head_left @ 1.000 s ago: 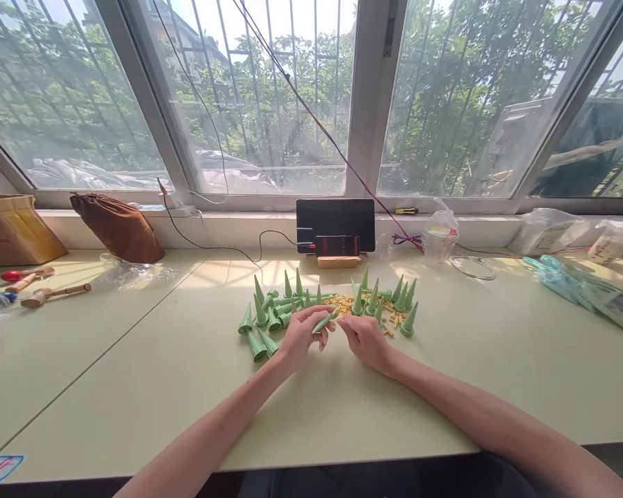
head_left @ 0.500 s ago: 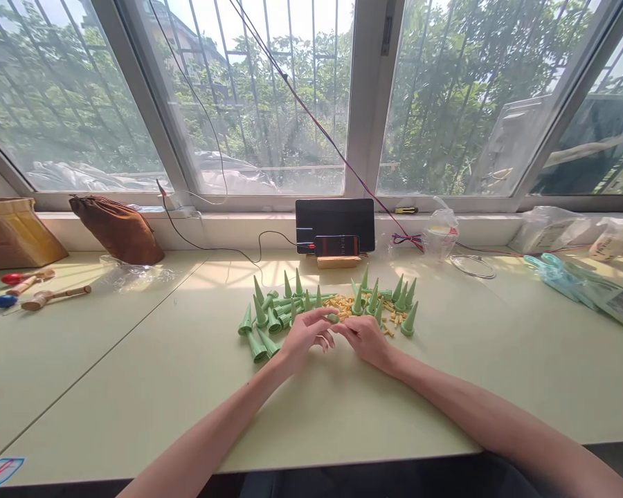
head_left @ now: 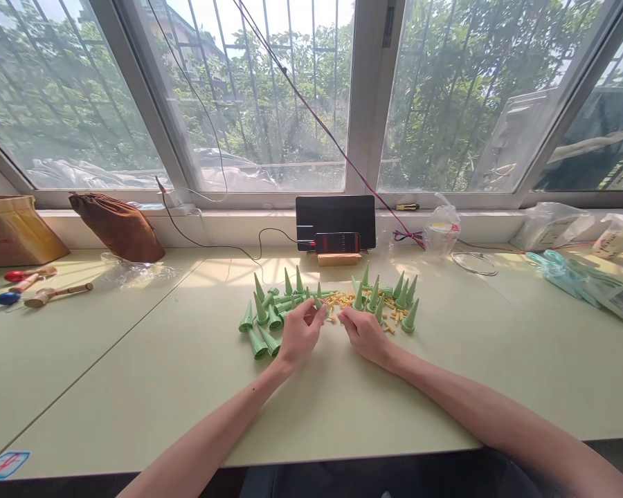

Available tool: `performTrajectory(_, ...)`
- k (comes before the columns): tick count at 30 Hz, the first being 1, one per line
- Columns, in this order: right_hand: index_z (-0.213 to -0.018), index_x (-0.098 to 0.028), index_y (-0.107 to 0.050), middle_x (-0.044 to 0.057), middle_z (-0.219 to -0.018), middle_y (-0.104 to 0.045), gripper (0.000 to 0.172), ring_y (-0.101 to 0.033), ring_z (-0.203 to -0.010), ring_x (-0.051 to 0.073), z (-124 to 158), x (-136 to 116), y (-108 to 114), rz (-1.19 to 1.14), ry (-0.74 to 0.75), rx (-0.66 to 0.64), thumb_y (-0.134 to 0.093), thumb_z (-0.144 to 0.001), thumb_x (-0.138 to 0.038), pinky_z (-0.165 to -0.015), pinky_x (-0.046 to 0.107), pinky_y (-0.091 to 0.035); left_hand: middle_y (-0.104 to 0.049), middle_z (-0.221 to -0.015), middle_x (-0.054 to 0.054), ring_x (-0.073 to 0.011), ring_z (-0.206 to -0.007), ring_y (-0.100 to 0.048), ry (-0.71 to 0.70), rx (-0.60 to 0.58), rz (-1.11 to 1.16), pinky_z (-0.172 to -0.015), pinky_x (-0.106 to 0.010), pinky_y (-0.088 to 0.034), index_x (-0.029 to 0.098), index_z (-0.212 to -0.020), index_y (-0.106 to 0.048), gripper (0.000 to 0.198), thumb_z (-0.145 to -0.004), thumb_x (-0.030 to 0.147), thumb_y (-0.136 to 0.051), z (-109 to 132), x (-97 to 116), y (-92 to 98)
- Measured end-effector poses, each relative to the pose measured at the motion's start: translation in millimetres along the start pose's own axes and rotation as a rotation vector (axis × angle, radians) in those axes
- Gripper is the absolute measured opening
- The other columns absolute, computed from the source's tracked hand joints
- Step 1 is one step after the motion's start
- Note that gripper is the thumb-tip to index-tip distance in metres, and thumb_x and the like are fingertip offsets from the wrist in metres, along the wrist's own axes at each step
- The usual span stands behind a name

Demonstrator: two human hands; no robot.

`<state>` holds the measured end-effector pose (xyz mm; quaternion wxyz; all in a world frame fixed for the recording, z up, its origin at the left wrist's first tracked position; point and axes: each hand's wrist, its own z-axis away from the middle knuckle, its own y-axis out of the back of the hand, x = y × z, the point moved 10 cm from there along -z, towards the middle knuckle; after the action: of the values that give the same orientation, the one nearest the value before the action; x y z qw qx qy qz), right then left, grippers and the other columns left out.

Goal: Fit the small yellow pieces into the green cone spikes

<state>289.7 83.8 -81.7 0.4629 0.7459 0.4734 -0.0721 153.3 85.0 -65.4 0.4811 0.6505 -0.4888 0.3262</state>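
Observation:
My left hand is closed in a pinch at the middle of the table, with a green plastic cone-shaped spike between thumb and fingers; part of it is hidden. My right hand is curled shut a little to the right, thumb and forefinger pressed together; what it holds, if anything, is too small to make out. Several hollow green spikes lie left of my left hand. Small yellow peg-like pieces are heaped behind the hands. More green spikes stand upright beyond my right hand.
A phone leans on a wooden stand before a black tablet. A brown pouch and wooden toys lie left. Coiled wire and plastic bags lie right. Windows stand behind.
My left hand has drawn back left, away from the right hand, and its spread fingers have closed into a pinch. My right hand has stayed closed in nearly the same place.

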Motion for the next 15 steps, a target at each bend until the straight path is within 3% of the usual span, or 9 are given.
performTrajectory(4,-0.066,-0.021,-0.037,-0.004,-0.055,-0.040,0.037,-0.027,-0.050,0.011,1,0,2,0.083,0.005,0.018,-0.033,-0.100,-0.035,-0.051,0.023,-0.024,-0.041,-0.054,0.005,-0.0090,-0.047,-0.038,-0.039,0.033,-0.174,-0.048,-0.023,-0.030,0.018,-0.069,-0.051,0.031,-0.086,0.043,-0.056,0,5,2.7)
performTrajectory(8,-0.060,-0.020,-0.034,-0.004,-0.052,-0.037,0.045,-0.024,-0.049,0.010,2,-3,3,0.138,0.025,0.024,-0.033,-0.100,-0.040,-0.051,0.024,-0.021,-0.037,-0.051,0.006,-0.0096,-0.048,-0.035,-0.034,0.014,-0.256,-0.050,-0.024,-0.028,0.019,-0.063,-0.044,0.033,-0.086,0.040,-0.054,-2,0,-0.6)
performTrajectory(12,-0.056,-0.019,-0.035,-0.004,-0.049,-0.038,0.049,-0.027,-0.047,0.010,1,0,6,0.158,-0.028,0.032,-0.036,-0.099,-0.043,-0.050,0.024,-0.022,-0.040,-0.053,0.005,-0.0107,-0.050,-0.038,-0.018,-0.035,-0.316,-0.052,-0.024,-0.028,0.019,-0.062,-0.041,0.031,-0.086,0.037,-0.052,-4,-10,-5.0)
performTrajectory(15,-0.062,-0.019,-0.045,-0.004,-0.051,-0.045,0.041,-0.034,-0.046,0.009,0,4,8,0.186,-0.085,0.037,-0.042,-0.097,-0.038,-0.051,0.022,-0.025,-0.043,-0.054,0.004,-0.0113,-0.051,-0.041,-0.018,-0.071,-0.330,-0.053,-0.025,-0.028,0.020,-0.064,-0.041,0.028,-0.086,0.035,-0.050,-5,-15,-7.8)
